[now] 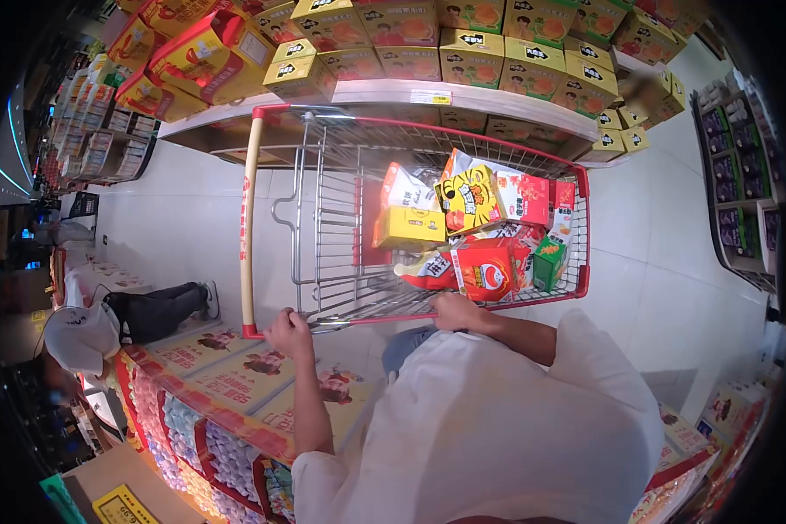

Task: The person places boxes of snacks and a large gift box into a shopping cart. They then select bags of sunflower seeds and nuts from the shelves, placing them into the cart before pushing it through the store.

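Observation:
A metal shopping cart (323, 210) with red edging stands sideways in front of me, its pale handle bar on the left. My left hand (288, 335) is closed on the cart's near rim, close to the handle corner. Farther right along the same rim, my right hand (456, 312) is also closed on it. Inside the cart's right half lie several packages: a yellow box (412, 226), a yellow-and-black pack (470, 201), a red bag (489, 269), a green pack (549, 262) and a red pack (526, 197).
Beyond the cart, a shelf (367, 91) bears stacked yellow boxes (533, 65) and red gift packs (210, 57). A candy display (236, 375) is at the lower left. Another person in a white cap (68, 339) is on the left. More shelving (738, 175) stands at the right.

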`<state>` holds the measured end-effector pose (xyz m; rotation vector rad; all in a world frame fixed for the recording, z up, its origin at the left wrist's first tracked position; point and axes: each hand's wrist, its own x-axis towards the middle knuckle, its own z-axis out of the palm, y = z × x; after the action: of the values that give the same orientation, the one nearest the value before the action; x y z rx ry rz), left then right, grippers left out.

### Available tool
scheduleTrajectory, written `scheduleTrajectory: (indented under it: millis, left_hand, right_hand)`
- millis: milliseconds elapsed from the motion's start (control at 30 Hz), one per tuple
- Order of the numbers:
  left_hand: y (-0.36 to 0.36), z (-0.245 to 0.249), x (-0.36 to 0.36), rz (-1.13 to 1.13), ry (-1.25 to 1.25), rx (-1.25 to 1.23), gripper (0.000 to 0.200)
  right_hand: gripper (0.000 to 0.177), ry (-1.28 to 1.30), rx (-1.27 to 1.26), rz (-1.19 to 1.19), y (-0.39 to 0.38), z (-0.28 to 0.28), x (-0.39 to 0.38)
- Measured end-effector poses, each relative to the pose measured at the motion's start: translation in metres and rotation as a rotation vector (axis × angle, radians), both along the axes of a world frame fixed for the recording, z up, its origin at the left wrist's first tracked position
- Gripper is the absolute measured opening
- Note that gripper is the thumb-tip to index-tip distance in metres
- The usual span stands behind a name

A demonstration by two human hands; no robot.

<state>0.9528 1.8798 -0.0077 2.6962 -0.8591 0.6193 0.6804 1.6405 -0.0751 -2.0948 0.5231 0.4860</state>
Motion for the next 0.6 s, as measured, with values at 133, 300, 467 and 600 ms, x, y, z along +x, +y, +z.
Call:
scheduleTrajectory:
  millis: [133,300,467,600]
  left_hand:
    - [0.0,0.008,0.021,0.0,0.014,-0.001,0.013]
    - [0.002,0.003,0.053,-0.014,0.013,-0.017,0.013]
    - [0.009,0.011,0.082,-0.012,0.056,-0.033,0.014]
    - [0.018,0.0,0.116,-0.036,0.045,-0.05,0.014]
  right_hand:
    - [0.032,-0.011,0.057,0.03,-0.004,0.013,0.024]
    - [0.032,0.006,0.034,0.023,0.0,0.002,0.055]
    - [0.033,-0.028,-0.048,-0.033,0.018,-0.003,0.082]
    - [0.036,-0.057,-0.145,-0.058,0.028,-0.004,0.113]
